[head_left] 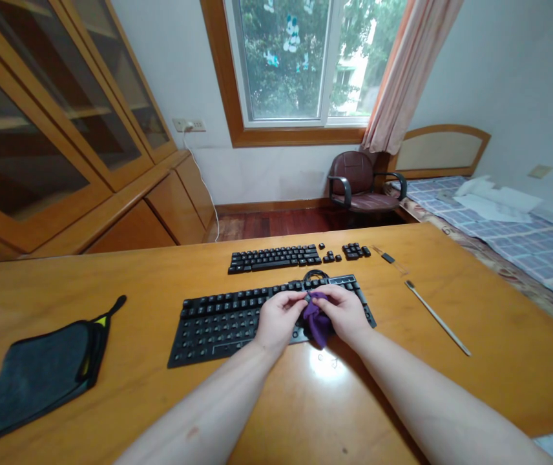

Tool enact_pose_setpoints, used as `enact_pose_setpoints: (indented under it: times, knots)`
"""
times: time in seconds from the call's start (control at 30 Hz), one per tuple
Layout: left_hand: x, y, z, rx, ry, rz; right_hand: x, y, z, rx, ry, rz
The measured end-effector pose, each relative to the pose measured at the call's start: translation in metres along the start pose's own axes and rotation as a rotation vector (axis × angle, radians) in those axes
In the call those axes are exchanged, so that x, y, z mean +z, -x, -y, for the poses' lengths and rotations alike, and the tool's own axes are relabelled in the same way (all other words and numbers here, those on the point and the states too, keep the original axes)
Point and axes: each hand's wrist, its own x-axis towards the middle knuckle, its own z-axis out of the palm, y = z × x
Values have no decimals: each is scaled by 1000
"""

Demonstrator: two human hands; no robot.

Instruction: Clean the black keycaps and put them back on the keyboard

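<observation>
Over the right part of a black keyboard [218, 329], my left hand [279, 318] and my right hand [349, 314] meet with fingertips pinched together. A crumpled purple cloth [319, 323] hangs from my right fingers. My left fingertips pinch a small dark piece [307, 298] that looks like a keycap, against the top of the cloth; fingers partly hide it. Much of the keyboard has bare switches showing, while its upper rows still carry caps. Behind it, loose black keycaps [276, 258] lie in rows, with a smaller group of keycaps [355, 250] to the right.
To the right lie a thin brush [438, 320] and a wire keycap puller [387, 258]. A dark grey cloth pouch [48, 361] rests at the left. The keyboard's coiled cable [315, 276] sits behind it. Beyond the wooden desk [150, 278] stand a chair [356, 184] and a bed.
</observation>
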Motion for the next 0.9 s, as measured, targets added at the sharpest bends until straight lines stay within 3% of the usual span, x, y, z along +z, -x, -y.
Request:
enact_pose_setpoints:
  times: [0.13, 0.47, 0.6, 0.77, 0.9]
  knots:
    - [-1, 0, 3, 4, 13, 0, 0, 1, 0, -53, 34, 55]
    - [0, 2, 1, 83, -17, 22, 1, 2, 0, -31, 38, -9]
    - [-2, 1, 7, 186, -63, 8, 3, 3, 0, 32, -17, 25]
    - [-4, 0, 10, 273, -172, -15, 5, 3, 2, 243, -287, -22]
    - [-5, -1, 10, 298, -247, -14, 4, 2, 1, 250, -386, -85]
